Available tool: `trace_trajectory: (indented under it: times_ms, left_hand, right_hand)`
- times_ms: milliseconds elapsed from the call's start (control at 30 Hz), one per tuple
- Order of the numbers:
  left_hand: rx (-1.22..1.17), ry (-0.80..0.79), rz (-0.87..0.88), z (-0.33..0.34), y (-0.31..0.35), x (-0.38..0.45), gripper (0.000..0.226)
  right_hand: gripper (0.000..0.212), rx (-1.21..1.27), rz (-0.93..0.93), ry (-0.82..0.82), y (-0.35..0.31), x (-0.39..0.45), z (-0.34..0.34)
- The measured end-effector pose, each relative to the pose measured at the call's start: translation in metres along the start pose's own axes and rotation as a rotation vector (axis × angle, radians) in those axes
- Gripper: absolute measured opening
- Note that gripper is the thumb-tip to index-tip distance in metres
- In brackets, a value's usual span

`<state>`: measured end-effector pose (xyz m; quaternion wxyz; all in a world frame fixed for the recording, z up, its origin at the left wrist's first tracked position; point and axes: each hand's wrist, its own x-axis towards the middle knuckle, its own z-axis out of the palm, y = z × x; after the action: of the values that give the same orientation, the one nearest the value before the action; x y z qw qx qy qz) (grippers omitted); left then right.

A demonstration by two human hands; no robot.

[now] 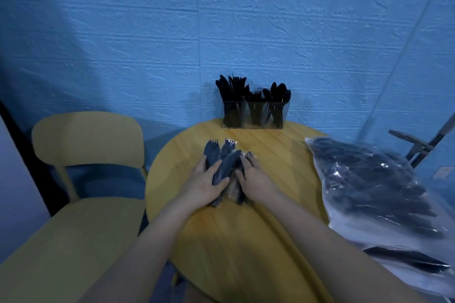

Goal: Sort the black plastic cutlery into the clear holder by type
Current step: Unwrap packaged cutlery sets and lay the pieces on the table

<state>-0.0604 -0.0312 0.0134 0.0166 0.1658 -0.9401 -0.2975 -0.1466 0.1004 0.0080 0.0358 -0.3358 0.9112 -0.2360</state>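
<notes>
At the middle of the round wooden table (270, 155), both hands close on a bundle of black plastic cutlery (225, 162) that lies on the tabletop. The left hand (204, 182) grips the bundle from the left, its fingers curled over the handles and the thumb laid across them. The right hand (253, 177) holds the right side, its fingers bent down onto the pieces. Fork tines stick out at the far end of the bundle, beyond the fingertips, and some clear wrapping shows among the pieces.

At the table's far edge, against the blue textured wall (221, 19), stands the clear holder (254, 114) with three compartments, each already holding upright black cutlery; the middle one shows fork tines, while the types in the outer two are hard to tell. On the table's right edge lies a large clear plastic bag (376, 187) full of more black cutlery, overhanging the rim. A yellow chair (86, 140) stands beside the table's left edge.
</notes>
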Motion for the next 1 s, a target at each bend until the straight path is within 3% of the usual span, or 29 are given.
trace_trajectory:
  times_ms: [433, 700, 800, 900, 1000]
  left_hand:
    - [0.205, 0.079, -0.09, -0.014, -0.021, 0.078, 0.065]
    - [0.299, 0.016, -0.068, -0.029, -0.019, 0.08, 0.065]
    - [0.302, 0.061, 0.038, -0.026, 0.008, 0.063, 0.061]
    - [0.208, 0.109, 0.28, -0.009, 0.053, 0.037, 0.051]
    - [0.069, 0.042, 0.535, 0.008, 0.102, 0.005, 0.035]
  right_hand:
    - [0.054, -0.142, 0.034, -0.043, -0.015, 0.1, 0.022]
    - [0.05, -0.143, -0.044, 0.057, -0.007, 0.079, -0.016]
    - [0.043, -0.171, -0.064, 0.041, 0.002, 0.046, -0.047]
    - [0.039, -0.217, -0.067, 0.057, 0.018, 0.004, -0.084]
    - [0.035, -0.253, -0.011, 0.028, 0.054, -0.04, -0.119]
